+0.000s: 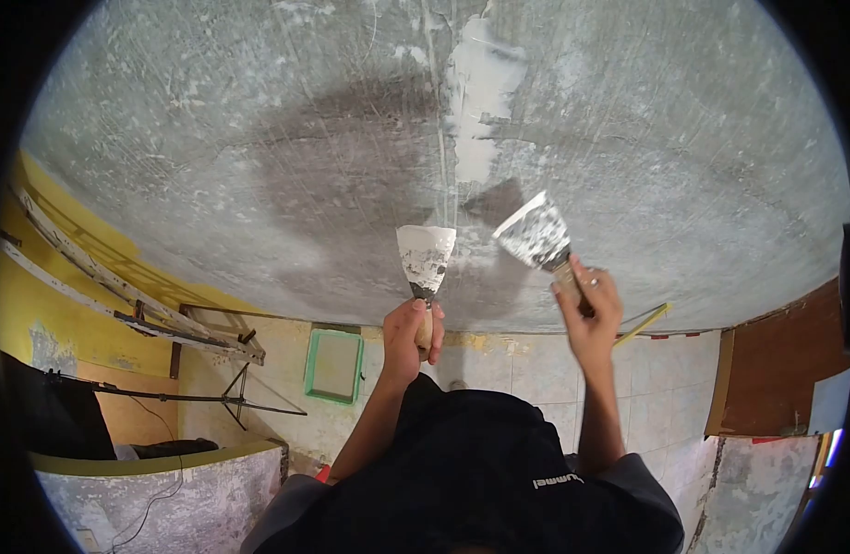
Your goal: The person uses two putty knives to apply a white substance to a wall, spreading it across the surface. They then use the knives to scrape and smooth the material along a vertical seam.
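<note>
Left hand (414, 334): clenched round the wooden handle of a narrow putty knife (426, 258), blade up and loaded with white filler. Right hand (593, 319): gripping the handle of a broad putty knife (536, 234), blade close to the grey surface (259, 138) below a filler strip (476, 102). Judged light, with thin, springy blades. Wet filler may slide, so hold by the handles only.

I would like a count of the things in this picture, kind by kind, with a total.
Putty knives: 2 (left putty knife in left hand, right putty knife in right hand)
Green tray: 1
Ladder: 1
Total: 4
</note>
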Available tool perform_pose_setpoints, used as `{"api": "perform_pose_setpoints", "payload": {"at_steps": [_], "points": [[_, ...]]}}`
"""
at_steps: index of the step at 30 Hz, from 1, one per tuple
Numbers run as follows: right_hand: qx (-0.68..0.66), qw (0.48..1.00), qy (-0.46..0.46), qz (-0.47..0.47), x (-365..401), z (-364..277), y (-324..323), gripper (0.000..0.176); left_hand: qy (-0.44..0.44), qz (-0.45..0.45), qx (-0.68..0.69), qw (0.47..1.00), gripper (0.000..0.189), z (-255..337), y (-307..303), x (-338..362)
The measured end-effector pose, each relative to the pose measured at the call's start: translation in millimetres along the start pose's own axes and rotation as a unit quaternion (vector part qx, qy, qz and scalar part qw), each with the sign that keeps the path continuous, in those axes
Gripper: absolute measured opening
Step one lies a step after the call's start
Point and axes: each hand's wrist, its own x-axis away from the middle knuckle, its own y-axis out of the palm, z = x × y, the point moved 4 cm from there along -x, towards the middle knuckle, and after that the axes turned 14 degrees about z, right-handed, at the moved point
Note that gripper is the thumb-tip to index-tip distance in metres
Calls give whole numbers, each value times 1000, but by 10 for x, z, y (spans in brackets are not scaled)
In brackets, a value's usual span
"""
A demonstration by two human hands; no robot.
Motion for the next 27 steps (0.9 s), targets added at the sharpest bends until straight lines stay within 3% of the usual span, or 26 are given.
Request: {"api": "perform_pose_setpoints", "payload": {"at_steps": [5,13,16,21,27], "points": [[-76,992,85,-51,421,-213,263,48,1,5,-29,1000,43,11,23,-30],[-24,995,39,-88,300,-439,377,46,60,-3,-119,991,39,-12,-10,-68],[10,995,28,-91,264,-418,348,44,103,18,-115,988,40,-25,-70,-72],[21,990,91,-109,286,-120,272,43,43,74,23,996,45,-48,-242,-150],[7,996,-87,-1,17,327,511,41,-11,73,50,996,48,-134,-243,-165]]}}
